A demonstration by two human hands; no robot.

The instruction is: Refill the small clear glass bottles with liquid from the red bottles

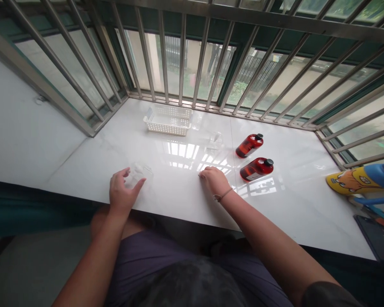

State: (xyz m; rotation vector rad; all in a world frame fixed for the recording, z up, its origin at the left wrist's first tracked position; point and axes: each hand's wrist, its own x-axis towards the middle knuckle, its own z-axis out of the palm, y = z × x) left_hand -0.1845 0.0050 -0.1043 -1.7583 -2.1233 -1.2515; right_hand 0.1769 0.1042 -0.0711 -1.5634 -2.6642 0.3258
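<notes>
My left hand [124, 189] is at the counter's front left, thumb and fingers spread apart beside a clear, see-through container [141, 171]. The container's exact kind is hard to make out against the white surface, and I cannot tell whether the fingers touch it. Farther right, my right hand [215, 181] rests on the white counter [176, 192] with its fingers curled together. Whatever may be under those fingers is hidden. Two red bottles with black caps, a rear one [248, 146] and a front one [256, 169], stand to the right of this hand.
A white perforated basket [168, 121] sits by the window bars [182, 59]. Another small clear object [215, 140] lies between basket and bottles. At the far right are a yellow-and-blue bottle [355, 179] and a dark phone-like slab [373, 236]. The counter's front edge runs near my lap.
</notes>
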